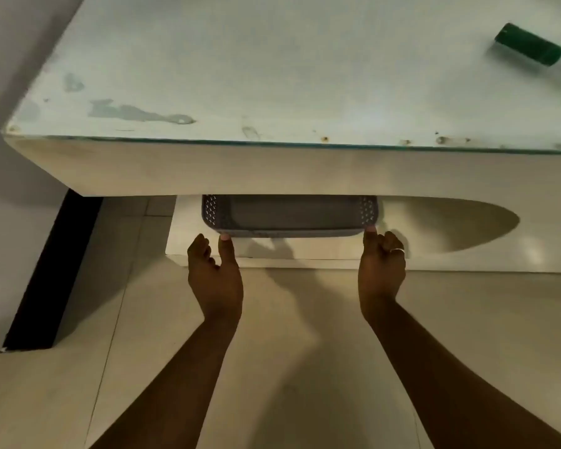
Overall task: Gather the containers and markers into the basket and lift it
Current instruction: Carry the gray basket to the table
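A grey perforated basket sits on the low shelf under the table, its far part hidden by the tabletop's edge. My left hand reaches to its near left corner, where the thumb tip touches the rim and the other fingers stay loosely curled off the basket. My right hand, with a ring on one finger, mirrors this at the near right corner, one fingertip on the rim. A green-capped marker lies on the tabletop at the far right. No containers are in view.
The pale glass-topped table with a thick apron overhangs the white lower shelf. Tiled floor lies below my arms. A dark skirting strip runs along the wall at the left.
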